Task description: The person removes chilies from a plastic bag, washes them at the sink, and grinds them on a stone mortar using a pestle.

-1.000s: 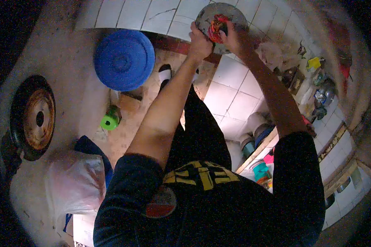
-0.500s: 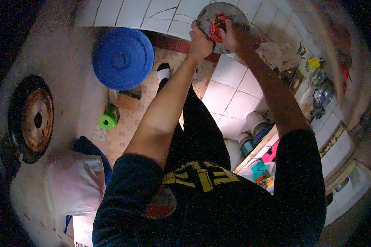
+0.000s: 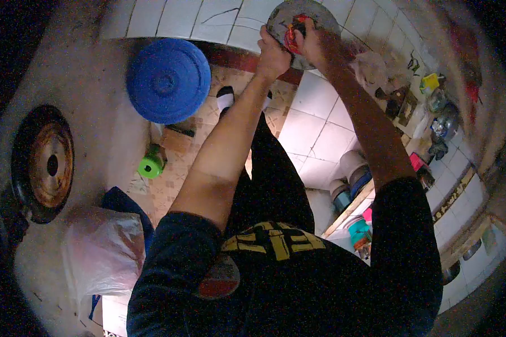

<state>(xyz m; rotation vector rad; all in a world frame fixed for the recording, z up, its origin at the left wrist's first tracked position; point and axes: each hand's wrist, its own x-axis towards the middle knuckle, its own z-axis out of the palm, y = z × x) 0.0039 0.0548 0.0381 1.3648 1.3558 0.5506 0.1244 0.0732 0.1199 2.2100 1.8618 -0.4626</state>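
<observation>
A round, shallow grey stone mortar [image 3: 278, 18] rests on the tiled counter at the top of the view. Bright red food, which looks like chillies [image 3: 290, 38], lies in its middle. My left hand [image 3: 272, 54] grips the near left rim, fingers closed. Over the bowl, my right hand [image 3: 315, 44] is closed, its fingers bent down at the red pieces. Something dark shows by its fingertips, but what it holds is mostly hidden.
A blue round lid [image 3: 166, 81] sits below the counter at left. On the wall hangs a black pan [image 3: 42, 163]. A green roll-shaped object [image 3: 150, 163] stands on the floor. Bottles and bags [image 3: 444, 121] crowd the right counter; containers [image 3: 351, 174] fill a shelf below.
My right hand has shifted slightly on the mortar, and less of the red food shows. My left hand keeps its grip on the rim. The view has tilted a little.
</observation>
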